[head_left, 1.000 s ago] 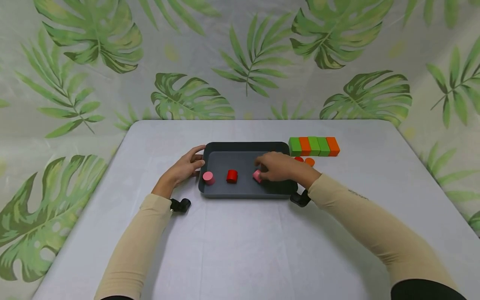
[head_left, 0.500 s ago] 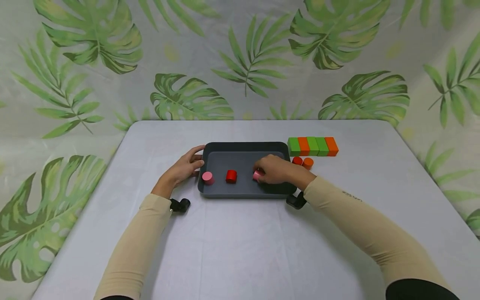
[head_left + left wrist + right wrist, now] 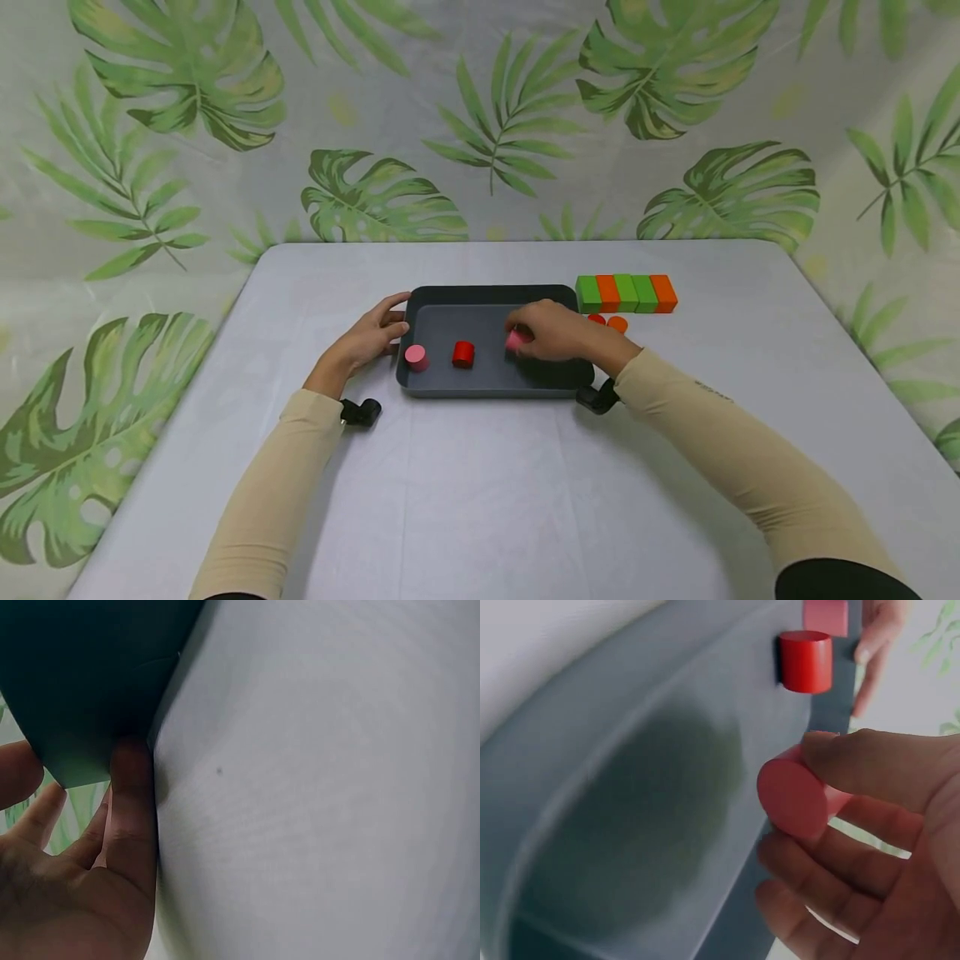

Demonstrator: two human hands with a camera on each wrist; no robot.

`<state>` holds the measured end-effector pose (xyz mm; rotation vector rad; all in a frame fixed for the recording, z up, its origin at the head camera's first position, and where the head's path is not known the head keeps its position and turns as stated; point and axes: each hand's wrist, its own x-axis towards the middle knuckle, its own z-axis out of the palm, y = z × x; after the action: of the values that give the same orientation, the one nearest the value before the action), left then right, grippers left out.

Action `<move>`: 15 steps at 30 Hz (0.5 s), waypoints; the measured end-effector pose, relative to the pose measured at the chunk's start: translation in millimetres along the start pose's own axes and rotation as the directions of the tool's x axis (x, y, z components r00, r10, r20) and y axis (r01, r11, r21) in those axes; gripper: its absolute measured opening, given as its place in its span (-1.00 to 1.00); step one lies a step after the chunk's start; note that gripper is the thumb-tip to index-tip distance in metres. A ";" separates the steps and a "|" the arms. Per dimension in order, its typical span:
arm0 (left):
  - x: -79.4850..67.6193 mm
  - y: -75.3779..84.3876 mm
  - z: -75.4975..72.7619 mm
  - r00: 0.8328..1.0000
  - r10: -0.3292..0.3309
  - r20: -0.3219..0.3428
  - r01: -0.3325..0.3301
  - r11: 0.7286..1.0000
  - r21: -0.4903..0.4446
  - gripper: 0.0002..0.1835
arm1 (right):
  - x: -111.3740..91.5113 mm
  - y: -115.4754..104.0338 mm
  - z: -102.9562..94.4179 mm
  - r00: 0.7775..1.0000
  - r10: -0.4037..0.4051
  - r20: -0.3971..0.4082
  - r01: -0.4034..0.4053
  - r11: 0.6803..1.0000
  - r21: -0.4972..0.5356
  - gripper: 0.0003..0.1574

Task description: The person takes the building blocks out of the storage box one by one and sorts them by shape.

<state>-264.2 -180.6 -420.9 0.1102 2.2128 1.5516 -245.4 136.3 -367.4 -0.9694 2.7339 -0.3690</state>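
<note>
This looks like a staged recording set rather than a lived-in room; a worktop (image 3: 480, 500) covered in plain pale grey cloth stands against a backdrop (image 3: 480, 117) of fabric printed with large green tropical leaves, which hangs behind and drapes down both sides, hiding any wall or furniture; the few things laid out are neat and toy-like: a dark grey tray (image 3: 487, 294), small coloured cylinders, and a tidy row of green and orange blocks (image 3: 626, 293); small black cameras (image 3: 361, 411) strapped at the wrists of the beige sleeves (image 3: 270, 492) add to the studio, data-collection look.
</note>
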 end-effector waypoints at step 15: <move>-0.3 1.4 0.1 1.000 -0.008 0.003 0.008 1.000 -0.012 -0.31 | -29.4 20.3 -14.0 0.991 0.040 -0.129 -0.017 0.984 0.177 -0.56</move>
<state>-264.1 -180.1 -419.5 0.0995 2.1989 1.5589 -238.9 172.6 -356.9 -0.8874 2.7700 -0.6787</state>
